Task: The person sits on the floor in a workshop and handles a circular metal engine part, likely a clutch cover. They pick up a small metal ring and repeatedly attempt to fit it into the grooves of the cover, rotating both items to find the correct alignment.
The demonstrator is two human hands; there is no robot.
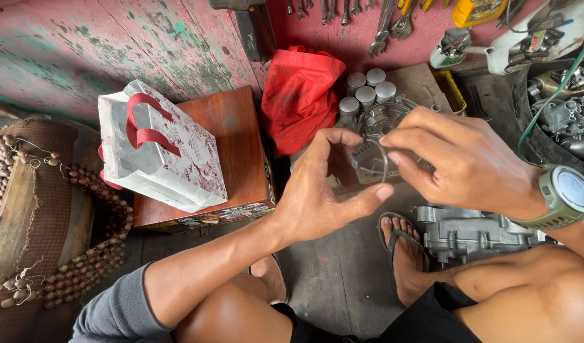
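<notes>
A thin metal ring [371, 160] is held up in front of me between both hands. My left hand [320, 190] grips it with thumb below and fingers curled over its left side. My right hand [460, 162], with a green watch [566, 194] on its wrist, pinches the ring's right edge. Behind the ring a round grey engine cover [384, 124] lies on the floor beside several small grey cylinders [366, 92]. A grey metal engine case [473, 232] sits by my right foot [403, 254].
A wooden box [232, 146] carries a white paper bag with red handles [155, 149]. A red plastic bag [301, 95] leans on the wall. Wrenches [387, 22] hang above. Engine parts [568, 111] lie at right. A beaded seat cover [44, 209] lies at left.
</notes>
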